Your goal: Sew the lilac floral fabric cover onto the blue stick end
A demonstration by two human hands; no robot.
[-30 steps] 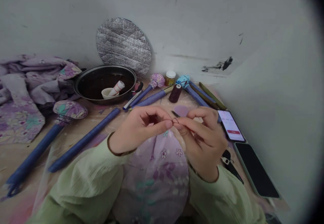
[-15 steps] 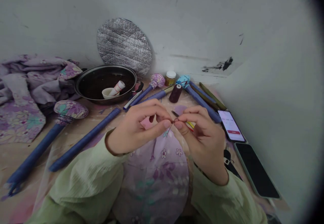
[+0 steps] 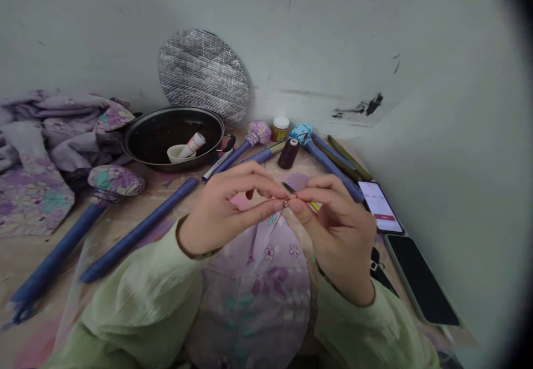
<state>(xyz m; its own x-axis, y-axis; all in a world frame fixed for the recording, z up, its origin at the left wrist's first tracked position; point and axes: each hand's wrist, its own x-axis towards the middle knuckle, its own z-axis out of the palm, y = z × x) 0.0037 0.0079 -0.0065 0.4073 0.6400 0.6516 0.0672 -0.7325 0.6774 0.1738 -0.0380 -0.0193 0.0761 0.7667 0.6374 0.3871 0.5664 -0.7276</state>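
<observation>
Dark thin thread [image 3: 286, 204] is looped small at my fingertips, above the lilac floral cloth [image 3: 266, 291]. Left hand [image 3: 233, 205]: thumb and forefinger pinch the thread. Right hand [image 3: 343, 227]: same kind of pinch, tips nearly meeting the left ones, other fingers bent. A thin strand slants down over the cloth (too fine to trace where it ends).

Step in hand, my judgement: working a small loop or knot in the thread, not closed as far as I can tell. Next move calls for fingertip control: one pinch holding the loop, the other guiding the strand, tension light and even. Pull hard too early and it could tangle or slip.

Dark pointed tool tip [image 3: 288, 187] shows just beyond my fingers; rest of the tool unclear. Dark spool [image 3: 288, 155] stands upright farther back on the tabletop [image 3: 120, 222], near the white-lidded jar [image 3: 280, 129]. Lit phone [image 3: 381, 208] off to the right.
</observation>
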